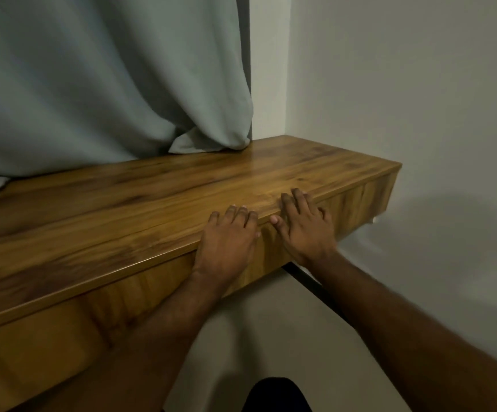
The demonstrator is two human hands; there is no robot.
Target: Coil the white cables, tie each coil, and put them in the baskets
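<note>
Fingers of both hands lie straight and flat on the front edge of a wooden shelf (152, 209), holding nothing. On the left hand (226, 236) the fingers (238, 215) are close together, tips on the top board, while the palm and wrist hang over the lip against the front panel. The right hand (303, 224) sits just beside it, nearer the shelf's end; its fingers (298, 200) are slightly spread and reach a little further onto the wood, and its thumb points toward the left hand, the two almost touching. Both forearms come up from below, bare, the right one crossing the lower corner of the view.

No cable or basket shows anywhere from where the camera looks; I cannot tell where they are. The shelf top carries only the hem of a pale grey-green curtain (98, 84), which bunches in folds on the back of the board and hides whatever is behind it. The curtain's left part and the shelf's left end run out of the picture.

To the right, a plain light wall (419, 84) meets the shelf's short end, and a soft shadow falls across it. Under the shelf a dark strip (306, 278) slants downward; what it is I cannot make out. At the bottom edge a dark rounded shape (274, 396) is cut off, too dim to identify. The wood nearest the camera is blurred.
</note>
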